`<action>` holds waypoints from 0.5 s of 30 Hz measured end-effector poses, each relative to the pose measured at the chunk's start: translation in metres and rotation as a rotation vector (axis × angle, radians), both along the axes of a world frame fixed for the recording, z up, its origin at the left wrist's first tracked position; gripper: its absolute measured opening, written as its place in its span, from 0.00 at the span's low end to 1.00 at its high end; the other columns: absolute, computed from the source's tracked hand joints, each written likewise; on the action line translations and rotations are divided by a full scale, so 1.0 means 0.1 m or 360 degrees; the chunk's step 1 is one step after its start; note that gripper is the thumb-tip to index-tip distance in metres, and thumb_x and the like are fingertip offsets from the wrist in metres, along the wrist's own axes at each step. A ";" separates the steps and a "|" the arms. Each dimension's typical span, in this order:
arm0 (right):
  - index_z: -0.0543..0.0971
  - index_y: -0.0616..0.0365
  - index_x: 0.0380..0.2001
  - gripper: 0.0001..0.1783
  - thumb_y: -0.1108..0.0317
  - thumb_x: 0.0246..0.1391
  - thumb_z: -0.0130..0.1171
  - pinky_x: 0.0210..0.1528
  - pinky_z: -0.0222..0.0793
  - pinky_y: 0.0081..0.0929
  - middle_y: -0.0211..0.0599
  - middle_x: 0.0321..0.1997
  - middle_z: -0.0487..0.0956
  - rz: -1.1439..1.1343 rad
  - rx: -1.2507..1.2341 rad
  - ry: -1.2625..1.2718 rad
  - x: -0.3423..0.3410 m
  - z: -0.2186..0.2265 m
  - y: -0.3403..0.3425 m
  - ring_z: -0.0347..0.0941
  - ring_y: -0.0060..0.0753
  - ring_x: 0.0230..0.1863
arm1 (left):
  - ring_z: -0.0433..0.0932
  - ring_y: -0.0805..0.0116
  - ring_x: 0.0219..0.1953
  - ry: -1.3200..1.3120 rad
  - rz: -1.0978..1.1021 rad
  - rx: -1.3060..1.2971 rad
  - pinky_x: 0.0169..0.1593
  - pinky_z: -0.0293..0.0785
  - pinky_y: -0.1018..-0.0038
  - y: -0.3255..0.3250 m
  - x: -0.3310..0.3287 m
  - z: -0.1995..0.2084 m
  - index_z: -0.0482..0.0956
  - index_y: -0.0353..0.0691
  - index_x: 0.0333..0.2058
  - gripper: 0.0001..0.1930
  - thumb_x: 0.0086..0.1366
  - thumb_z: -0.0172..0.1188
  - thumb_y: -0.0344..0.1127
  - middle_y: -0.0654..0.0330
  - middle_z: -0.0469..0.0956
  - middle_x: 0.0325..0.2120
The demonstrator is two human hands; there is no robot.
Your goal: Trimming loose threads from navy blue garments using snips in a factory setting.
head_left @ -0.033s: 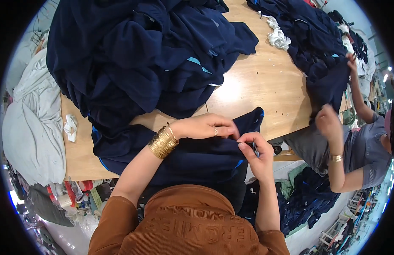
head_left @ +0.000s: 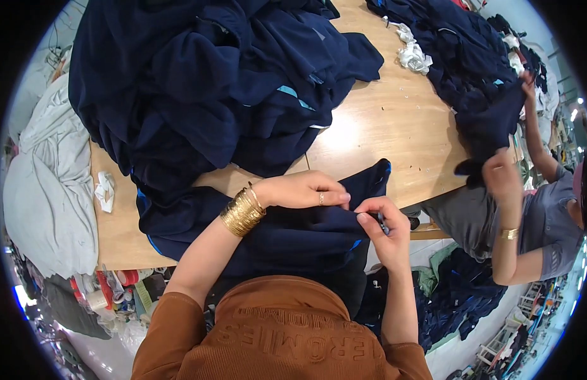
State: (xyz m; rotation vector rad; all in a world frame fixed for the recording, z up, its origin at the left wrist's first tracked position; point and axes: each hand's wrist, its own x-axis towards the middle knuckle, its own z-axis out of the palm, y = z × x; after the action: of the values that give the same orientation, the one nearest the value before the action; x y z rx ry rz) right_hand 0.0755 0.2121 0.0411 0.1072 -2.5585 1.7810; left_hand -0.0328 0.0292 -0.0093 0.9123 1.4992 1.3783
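Observation:
A navy garment with bright blue trim lies across the table edge in front of me. Over its upper edge is my left hand, palm down, with thumb and fingers closed together at the cloth. Just right of it, my right hand pinches at the same edge with thumb and forefinger. A small dark tool shows partly between the right fingers; its kind is mostly hidden. The two sets of fingertips are close together but apart.
A big heap of navy garments covers the table's far left. Pale grey cloth hangs over the left edge. White scraps lie beside more navy garments. At right, a co-worker handles navy cloth. Navy garments lie on the floor.
My left fingertips have drawn slightly left, away from the right ones. The co-worker's nearer hand has moved a little to the right.

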 end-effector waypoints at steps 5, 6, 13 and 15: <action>0.75 0.60 0.29 0.05 0.77 0.46 0.60 0.34 0.60 0.12 0.25 0.26 0.74 -0.0127 -0.0204 -0.0086 0.04 0.09 0.14 0.65 0.14 0.29 | 0.68 0.73 0.27 0.0390 0.0154 0.0447 0.36 0.64 0.77 -0.20 0.00 0.10 0.74 0.34 0.27 0.16 0.63 0.54 0.43 0.62 0.71 0.22; 0.76 0.61 0.28 0.05 0.76 0.45 0.60 0.34 0.60 0.12 0.25 0.26 0.75 -0.0174 -0.0163 -0.0103 0.04 0.08 0.16 0.66 0.14 0.29 | 0.68 0.71 0.27 0.0338 0.0128 0.0270 0.37 0.64 0.76 -0.31 0.00 0.17 0.74 0.34 0.27 0.15 0.61 0.56 0.43 0.62 0.71 0.21; 0.77 0.60 0.23 0.09 0.81 0.34 0.63 0.26 0.61 0.18 0.33 0.20 0.72 -0.0270 0.0403 0.0203 0.03 0.03 0.13 0.67 0.26 0.22 | 0.73 0.62 0.28 0.1023 0.0680 -0.0105 0.53 0.63 0.63 -0.62 0.13 0.30 0.75 0.37 0.27 0.08 0.49 0.64 0.32 0.59 0.73 0.22; 0.78 0.58 0.22 0.11 0.84 0.31 0.60 0.22 0.61 0.20 0.33 0.17 0.70 -0.0184 0.0468 0.0620 0.07 -0.04 0.11 0.67 0.27 0.20 | 0.72 0.65 0.29 0.1641 0.1290 -0.0165 0.53 0.63 0.63 -0.64 0.23 0.24 0.76 0.40 0.26 0.09 0.42 0.62 0.24 0.62 0.73 0.22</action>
State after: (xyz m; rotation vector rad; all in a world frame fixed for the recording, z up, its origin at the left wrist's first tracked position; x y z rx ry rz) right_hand 0.0824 0.2232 0.0371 0.2743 -2.4572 1.1943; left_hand -0.0101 -0.0346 0.0150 1.0588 2.9332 1.3736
